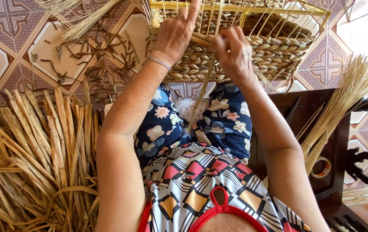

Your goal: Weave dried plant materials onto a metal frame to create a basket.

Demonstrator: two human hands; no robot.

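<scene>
Head view. A half-woven basket (252, 51) of twisted straw-coloured fibre rests on the person's lap, against the knees, at the top centre of the frame. Thin upright stakes rise from its woven wall to a yellow frame (240, 7) along the top rim.

The left hand (173, 36) lies flat against the basket's woven wall, palm down, fingers stretched up among the stakes; it is pressing, not pinching. A beaded bracelet (159, 62) circles its wrist. The right hand (233, 53) is curled closed against the wall just beside the left hand, fingers pinching a flat fibre strand (204, 88). That strand runs from the hands down across the lap, over the floral-print trousers (227, 120).

Floor, left side: a large heap of dried flat reeds (29, 163) lies beside the person's left arm, reaching the lower left corner. Further up, dark trimmed scraps (102, 60) are scattered over the patterned floor tiles (3, 51), and a sheaf of pale thin straws (85, 21) lies near the upper edge.

Right side: a dark wooden chair (334, 150) stands beside the person. A bundle of thin pale stalks (343, 99) leans across it, and a roll of tape (321, 167) lies on its seat.
</scene>
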